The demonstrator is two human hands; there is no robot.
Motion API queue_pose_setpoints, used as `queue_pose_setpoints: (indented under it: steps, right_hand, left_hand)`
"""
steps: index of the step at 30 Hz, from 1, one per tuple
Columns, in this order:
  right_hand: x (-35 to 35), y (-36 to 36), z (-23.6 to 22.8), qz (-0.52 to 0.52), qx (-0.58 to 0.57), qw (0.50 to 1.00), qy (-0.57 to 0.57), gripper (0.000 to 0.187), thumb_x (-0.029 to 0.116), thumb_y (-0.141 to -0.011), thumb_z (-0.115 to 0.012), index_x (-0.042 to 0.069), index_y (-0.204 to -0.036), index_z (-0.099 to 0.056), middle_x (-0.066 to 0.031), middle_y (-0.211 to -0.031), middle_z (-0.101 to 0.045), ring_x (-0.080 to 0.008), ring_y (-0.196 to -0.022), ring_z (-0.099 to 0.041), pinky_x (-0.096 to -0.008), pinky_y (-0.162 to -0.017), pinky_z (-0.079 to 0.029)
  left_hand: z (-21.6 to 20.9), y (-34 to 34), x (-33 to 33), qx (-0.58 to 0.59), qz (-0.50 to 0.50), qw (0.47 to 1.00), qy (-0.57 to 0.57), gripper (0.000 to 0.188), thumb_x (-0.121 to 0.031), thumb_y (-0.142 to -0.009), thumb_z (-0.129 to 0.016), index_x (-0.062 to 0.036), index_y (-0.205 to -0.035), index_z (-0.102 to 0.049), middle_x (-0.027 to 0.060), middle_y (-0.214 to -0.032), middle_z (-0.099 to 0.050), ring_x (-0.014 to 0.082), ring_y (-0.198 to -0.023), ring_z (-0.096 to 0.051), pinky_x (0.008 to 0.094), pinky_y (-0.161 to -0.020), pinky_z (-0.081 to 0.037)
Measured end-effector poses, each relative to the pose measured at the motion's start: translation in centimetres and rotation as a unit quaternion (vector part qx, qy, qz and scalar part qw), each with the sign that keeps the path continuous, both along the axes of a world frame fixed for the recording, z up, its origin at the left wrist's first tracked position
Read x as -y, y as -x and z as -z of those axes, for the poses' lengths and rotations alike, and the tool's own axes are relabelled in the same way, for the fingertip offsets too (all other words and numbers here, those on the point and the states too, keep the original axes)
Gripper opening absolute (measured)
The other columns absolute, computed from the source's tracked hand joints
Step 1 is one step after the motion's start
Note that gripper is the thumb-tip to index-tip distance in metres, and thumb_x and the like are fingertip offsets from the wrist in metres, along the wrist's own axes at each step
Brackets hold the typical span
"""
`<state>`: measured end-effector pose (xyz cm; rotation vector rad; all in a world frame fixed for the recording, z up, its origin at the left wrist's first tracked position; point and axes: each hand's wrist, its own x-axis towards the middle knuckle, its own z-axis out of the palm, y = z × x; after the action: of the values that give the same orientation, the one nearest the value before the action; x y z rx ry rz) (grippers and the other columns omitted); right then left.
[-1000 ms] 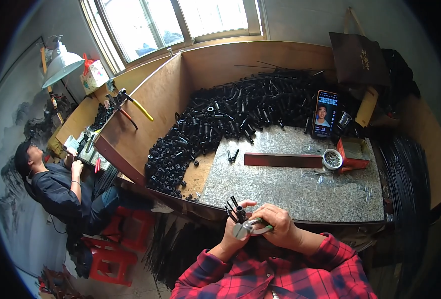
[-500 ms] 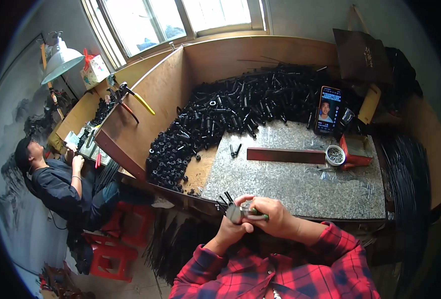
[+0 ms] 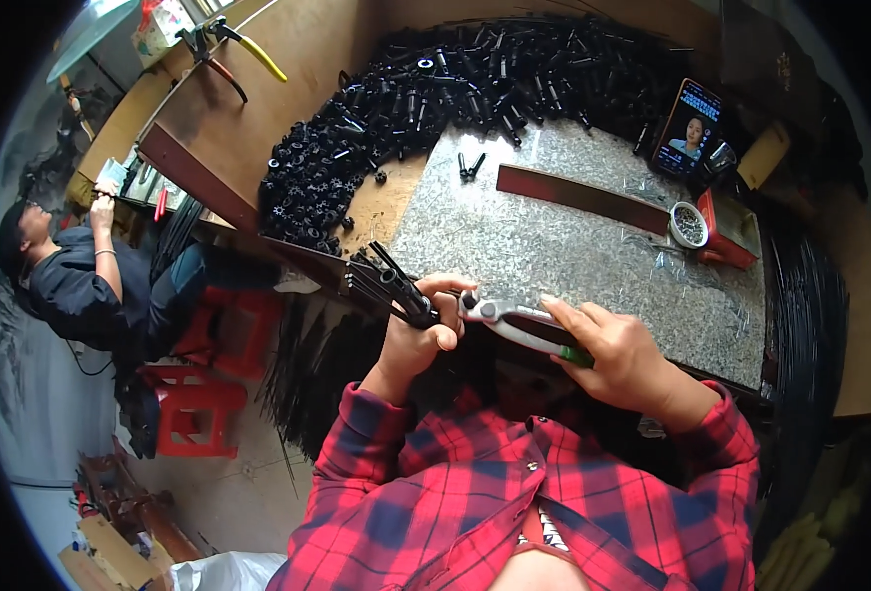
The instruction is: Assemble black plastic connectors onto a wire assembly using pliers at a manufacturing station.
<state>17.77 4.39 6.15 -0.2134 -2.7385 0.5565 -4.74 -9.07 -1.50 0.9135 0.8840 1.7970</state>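
My left hand (image 3: pixel 418 333) is closed around a bundle of black tubes (image 3: pixel 384 283) that sticks out up and to the left, just off the near edge of the speckled stone slab (image 3: pixel 573 256). My right hand (image 3: pixel 618 347) grips the green-tipped handles of silver pliers (image 3: pixel 510 317), whose jaws point left and meet the bundle at my left fingers. Both hands sit close to my chest, above my red plaid sleeves.
A big heap of short black tube pieces (image 3: pixel 426 108) curves around the slab's far and left sides. A dark red bar (image 3: pixel 581 196), a small round tin (image 3: pixel 690 224), a red box (image 3: pixel 729 232) and a phone (image 3: pixel 690 128) lie at right. Another person (image 3: pixel 71 276) sits at left by red stools (image 3: pixel 199 394).
The view has tilted down and closer to my hands. The bundle and pliers stay gripped, now held lower and nearer my chest, with the plier jaws at the bundle.
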Motion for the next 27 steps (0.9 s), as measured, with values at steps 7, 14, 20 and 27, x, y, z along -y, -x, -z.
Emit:
queue_pose_setpoints:
  steps: [7,14,20,27]
  right_hand:
    - [1.4,-1.0,0.0,0.033,0.008,0.993,-0.113,0.061,0.011,-0.074,-0.068,0.006,-0.132,-0.049,-0.0092,-0.071,-0.048,-0.0243,-0.059,-0.055,-0.0358,-0.052,-0.046]
    - [1.1,-1.1,0.2,0.071,-0.007,0.975,-0.209,0.063,0.011,-0.075,-0.067,0.008,-0.134,-0.048,-0.0064,-0.073,-0.044,-0.0208,-0.063,-0.049,-0.0337,-0.052,-0.040]
    - [0.3,-1.3,0.2,0.078,-0.034,0.952,-0.294,0.062,0.011,-0.075,-0.063,0.009,-0.135,-0.049,-0.0043,-0.072,-0.041,-0.0194,-0.063,-0.047,-0.0328,-0.053,-0.038]
    - [0.6,-1.8,-0.6,0.070,0.014,0.967,-0.243,0.061,0.010,-0.074,-0.063,0.009,-0.133,-0.050,-0.0067,-0.072,-0.043,-0.0209,-0.062,-0.049,-0.0343,-0.051,-0.040]
  left_hand:
    - [-0.5,-1.4,-0.3,-0.083,-0.017,0.995,0.060,0.055,-0.029,-0.059,-0.087,-0.0006,-0.100,-0.064,-0.0028,-0.082,-0.060,0.0047,-0.071,-0.050,0.0205,-0.063,-0.040]
    - [-1.1,-1.7,-0.5,-0.100,-0.013,0.989,0.111,0.046,-0.025,-0.061,-0.085,-0.0027,-0.096,-0.065,-0.0033,-0.088,-0.059,0.0052,-0.075,-0.050,0.0212,-0.066,-0.040]
    - [-1.2,-2.5,-0.9,-0.130,-0.032,0.985,0.107,0.044,-0.022,-0.063,-0.085,-0.0034,-0.097,-0.065,-0.0037,-0.085,-0.058,0.0055,-0.076,-0.050,0.0215,-0.067,-0.041]
    - [-1.4,-3.4,-1.2,-0.176,-0.096,0.976,0.080,0.043,-0.017,-0.064,-0.086,-0.0033,-0.099,-0.064,-0.0037,-0.080,-0.057,0.0047,-0.071,-0.050,0.0212,-0.064,-0.042]
